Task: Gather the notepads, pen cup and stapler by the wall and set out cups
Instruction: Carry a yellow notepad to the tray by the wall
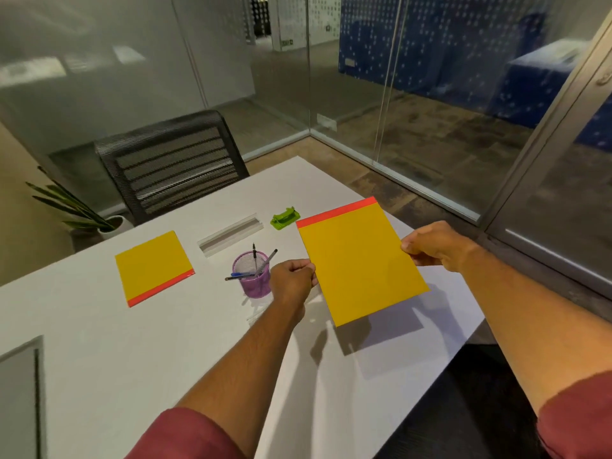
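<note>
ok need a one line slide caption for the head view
Both hands, left and right, hold a yellow notepad above the white table, near a purple pen cup.

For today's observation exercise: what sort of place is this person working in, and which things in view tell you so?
Probably a small office meeting room. A white table with a cable slot, a mesh office chair pulled up to it, and glass partition walls point that way.

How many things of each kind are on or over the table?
Yellow notepads: 2, one flat on the table, one held up by the left hand and the right hand
Purple pen cup: 1
Green stapler: 1
Total: 4
</note>
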